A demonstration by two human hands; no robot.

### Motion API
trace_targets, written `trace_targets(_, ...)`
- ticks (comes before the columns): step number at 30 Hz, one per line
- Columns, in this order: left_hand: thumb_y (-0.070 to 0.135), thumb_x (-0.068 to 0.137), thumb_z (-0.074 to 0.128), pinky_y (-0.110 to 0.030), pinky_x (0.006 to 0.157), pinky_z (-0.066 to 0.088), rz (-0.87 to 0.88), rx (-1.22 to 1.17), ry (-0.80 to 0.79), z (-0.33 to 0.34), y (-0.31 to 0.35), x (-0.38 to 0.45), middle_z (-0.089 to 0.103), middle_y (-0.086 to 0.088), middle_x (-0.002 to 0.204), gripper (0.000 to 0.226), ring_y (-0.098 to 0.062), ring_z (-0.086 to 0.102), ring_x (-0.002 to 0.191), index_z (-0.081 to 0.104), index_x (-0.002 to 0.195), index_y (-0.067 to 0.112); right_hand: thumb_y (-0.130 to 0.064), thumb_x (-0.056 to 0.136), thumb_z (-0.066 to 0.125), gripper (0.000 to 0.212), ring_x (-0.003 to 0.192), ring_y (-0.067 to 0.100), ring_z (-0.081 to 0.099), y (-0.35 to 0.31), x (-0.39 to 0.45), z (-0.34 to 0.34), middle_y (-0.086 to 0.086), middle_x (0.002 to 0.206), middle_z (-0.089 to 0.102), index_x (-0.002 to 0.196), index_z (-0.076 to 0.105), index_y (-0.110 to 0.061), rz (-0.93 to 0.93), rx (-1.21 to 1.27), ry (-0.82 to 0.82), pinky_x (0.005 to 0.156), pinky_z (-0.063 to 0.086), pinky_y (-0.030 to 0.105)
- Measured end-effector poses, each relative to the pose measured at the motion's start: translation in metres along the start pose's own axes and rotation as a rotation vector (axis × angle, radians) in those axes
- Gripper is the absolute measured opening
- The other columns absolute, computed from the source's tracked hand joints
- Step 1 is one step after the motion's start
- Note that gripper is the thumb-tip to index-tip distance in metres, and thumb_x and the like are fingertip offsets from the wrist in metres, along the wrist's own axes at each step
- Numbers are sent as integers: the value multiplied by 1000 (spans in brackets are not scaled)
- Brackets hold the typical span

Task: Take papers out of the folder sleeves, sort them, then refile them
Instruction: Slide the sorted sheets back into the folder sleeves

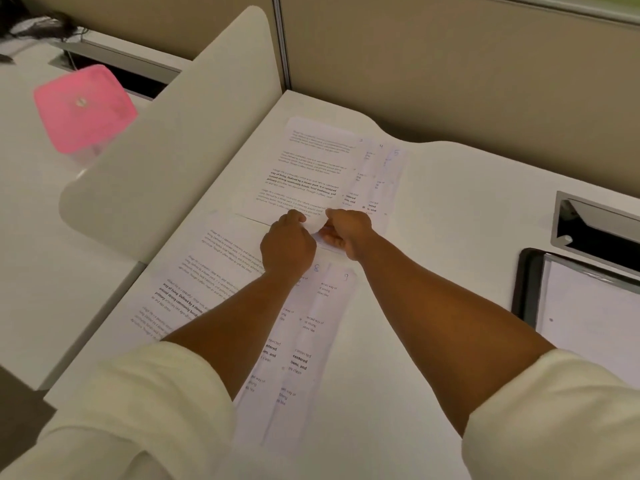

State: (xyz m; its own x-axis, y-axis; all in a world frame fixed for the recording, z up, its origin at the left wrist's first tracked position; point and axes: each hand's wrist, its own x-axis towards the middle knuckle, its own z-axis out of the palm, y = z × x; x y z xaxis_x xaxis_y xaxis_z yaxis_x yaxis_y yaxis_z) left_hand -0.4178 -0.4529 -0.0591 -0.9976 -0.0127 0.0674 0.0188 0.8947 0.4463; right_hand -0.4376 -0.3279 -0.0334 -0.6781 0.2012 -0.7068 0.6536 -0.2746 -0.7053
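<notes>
White desk (pixel 433 209): left hand (pixel 287 245) and right hand (pixel 346 230) pinch far papers (pixel 311 168) at the near edge; best gather them evenly, numbers aligned.

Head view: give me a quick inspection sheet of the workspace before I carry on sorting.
Surface: white desk, mostly bare at right.
Job's things: far fanned papers numbered 4, 5; near fanned papers numbered 8, 9; folder at right edge.
Clutter: pink box on neighbouring desk.
Hands: left hand and right hand pinch a sheet edge between the fans.
Cables: dark tangle far left, unclear.
Surroundings: beige partitions, desk grommet.
</notes>
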Motion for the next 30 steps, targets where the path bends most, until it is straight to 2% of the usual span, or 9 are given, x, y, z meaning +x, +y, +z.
trace_targets(3, 23, 102, 46, -28, 79, 48, -29, -19, -21, -2, 1, 2, 68, 0, 114, 26, -20, 65, 101, 56, 125, 18, -6, 86, 59, 9, 85, 30, 73, 1, 2, 8, 13, 93, 75, 84, 66, -11, -69, -69, 27, 80, 61, 47)
trace_targets(7, 22, 105, 41, -24, 77, 42, -28, -85, -11, -12, 4, 5, 69, -2, 118, 29, -21, 66, 105, 58, 128, 17, 7, 89, 50, 24, 87, 26, 71, -8, -7, 9, 6, 105, 69, 93, 63, -12, -158, -68, 114, 55, 58, 24)
trace_targets(10, 21, 104, 41, -27, 78, 47, -61, -247, 146, -25, 4, 11, 70, -2, 116, 27, -22, 65, 106, 62, 120, 16, 6, 94, 48, 25, 100, 29, 68, -17, -16, 3, 5, 114, 62, 107, 62, -10, -232, -1, 110, 60, 60, 23)
trace_targets(12, 25, 102, 45, -34, 87, 53, -131, -325, 192, -34, 6, 15, 67, -2, 122, 27, -21, 63, 110, 62, 122, 18, 2, 96, 48, 22, 101, 26, 66, -22, -21, -6, 2, 115, 61, 106, 60, -13, -275, 4, 108, 63, 60, 23)
trace_targets(18, 38, 97, 53, -48, 104, 47, -391, -362, 84, -57, 30, 11, 56, -8, 140, 50, -29, 55, 126, 46, 142, 16, -9, 100, 45, 24, 105, 26, 64, -27, -48, -58, 4, 123, 62, 120, 57, -14, -319, -58, 115, 59, 53, 21)
trace_targets(21, 37, 97, 54, -41, 100, 48, -430, -400, 22, -68, 54, -5, 55, -8, 141, 55, -29, 56, 125, 41, 146, 16, -8, 100, 43, 29, 100, 22, 63, -26, -68, -95, 2, 121, 61, 124, 56, -14, -336, -86, 114, 62, 53, 22)
trace_targets(24, 34, 93, 58, -35, 93, 50, -408, -505, -76, -70, 82, -20, 61, -3, 133, 45, -24, 62, 116, 54, 136, 18, -5, 95, 41, 30, 88, 15, 61, -18, -86, -138, 1, 119, 63, 116, 59, -13, -359, -123, 138, 70, 54, 25)
trace_targets(27, 24, 90, 60, -37, 92, 56, -465, -748, -185, -64, 114, -37, 69, -2, 109, 16, -18, 66, 92, 69, 102, 17, -3, 92, 43, 31, 93, 15, 61, -7, -106, -181, 1, 119, 65, 115, 61, -12, -347, -135, 134, 81, 55, 30)
trace_targets(30, 15, 93, 63, -35, 92, 56, -605, -969, -265, -57, 145, -65, 63, -3, 94, 11, -17, 59, 84, 61, 82, 17, -2, 93, 44, 27, 98, 13, 61, 6, -130, -225, -1, 117, 65, 108, 62, -16, -345, -119, 133, 81, 57, 29)
